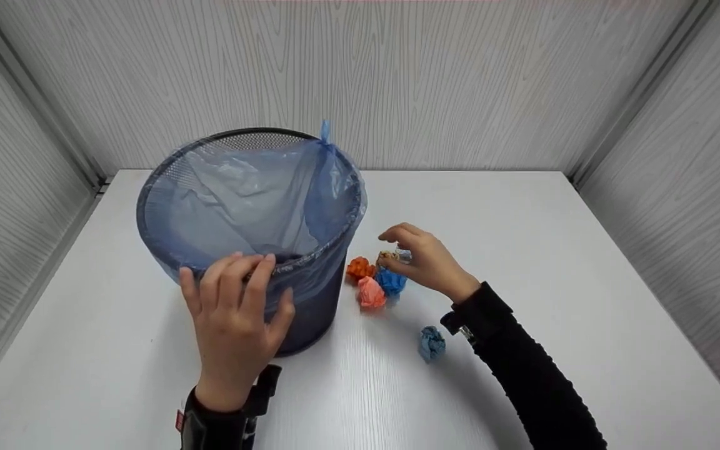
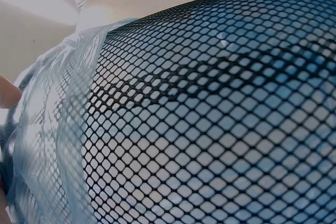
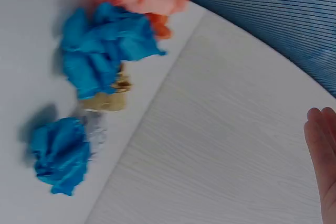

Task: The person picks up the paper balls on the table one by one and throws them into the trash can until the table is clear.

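Note:
A black mesh wastebasket (image 1: pixel 310 325) stands on the table, lined with a translucent blue garbage bag (image 1: pixel 241 187) folded over its rim. My left hand (image 1: pixel 235 319) grips the near rim, fingers over the edge and thumb on the outside. My right hand (image 1: pixel 429 259) hovers with parted thumb and fingers beside several crumpled paper balls, holding nothing. Among these are an orange ball (image 1: pixel 360 269), a pink ball (image 1: pixel 371 292), a blue ball (image 1: pixel 391 281) and a gold ball (image 3: pixel 107 98). A silvery ball (image 3: pixel 95 132) lies partly hidden. Nearer me sits a teal-blue ball (image 1: pixel 432 344).
The white table (image 1: pixel 522 237) is enclosed by wood-grain panels (image 1: pixel 435 81) at the back and both sides. A knotted tip of the bag (image 1: pixel 325 131) sticks up at the wastebasket's far right rim.

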Tool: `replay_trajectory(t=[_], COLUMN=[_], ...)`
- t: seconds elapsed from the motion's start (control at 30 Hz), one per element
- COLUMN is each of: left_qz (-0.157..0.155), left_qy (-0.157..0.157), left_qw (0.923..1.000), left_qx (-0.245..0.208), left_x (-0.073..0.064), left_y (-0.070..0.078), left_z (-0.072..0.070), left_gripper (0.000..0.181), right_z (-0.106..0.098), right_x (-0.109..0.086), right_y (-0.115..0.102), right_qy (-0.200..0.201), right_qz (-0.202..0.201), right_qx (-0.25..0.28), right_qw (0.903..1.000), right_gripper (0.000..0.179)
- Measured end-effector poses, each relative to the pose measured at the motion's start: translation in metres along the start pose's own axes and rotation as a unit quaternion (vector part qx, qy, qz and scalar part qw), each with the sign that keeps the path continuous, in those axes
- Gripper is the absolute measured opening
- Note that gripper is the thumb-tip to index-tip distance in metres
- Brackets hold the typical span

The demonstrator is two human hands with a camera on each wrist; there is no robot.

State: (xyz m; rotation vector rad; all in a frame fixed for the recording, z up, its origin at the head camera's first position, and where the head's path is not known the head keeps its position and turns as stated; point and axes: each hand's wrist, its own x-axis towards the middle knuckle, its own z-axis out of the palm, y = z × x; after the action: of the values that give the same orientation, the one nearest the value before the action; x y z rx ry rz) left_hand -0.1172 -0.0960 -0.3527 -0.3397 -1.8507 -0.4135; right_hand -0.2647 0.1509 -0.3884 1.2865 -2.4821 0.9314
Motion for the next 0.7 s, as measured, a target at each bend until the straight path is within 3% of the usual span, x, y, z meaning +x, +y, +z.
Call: replay_trajectory(t=[0.13, 0.33, 0.5, 0.7], left_qz=[0.003, 0.005, 0.005, 0.004], left_qy=[0.000, 0.000, 0.000, 0.001], left_qw=[1.0000, 1.0000, 1.0000, 1.0000], left_qx=[0.004, 0.007, 0.006, 0.007], left_x=[0.000, 0.001, 0.000, 0.000], left_y=[0.000, 0.000, 0.000, 0.000], left_z=[0.000, 0.000, 0.000, -0.001], left_gripper=[0.031, 0.031, 0.031, 0.031], right_z=[0.014, 0.029, 0.038, 0.044], right_x=[-0.007, -0.014, -0.017, -0.019], right_y=[0.020, 0.032, 0.037, 0.036], right_qy=[-0.087, -0.183, -0.210, -0.193], right_qz=[0.037, 0.077, 0.103, 0.083], right_qx=[-0.066, -0.120, -0.146, -0.165], right_qw=[0.9933, 0.9727, 0.9612, 0.9637], right_gripper=[0.036, 0.049, 0.060, 0.056])
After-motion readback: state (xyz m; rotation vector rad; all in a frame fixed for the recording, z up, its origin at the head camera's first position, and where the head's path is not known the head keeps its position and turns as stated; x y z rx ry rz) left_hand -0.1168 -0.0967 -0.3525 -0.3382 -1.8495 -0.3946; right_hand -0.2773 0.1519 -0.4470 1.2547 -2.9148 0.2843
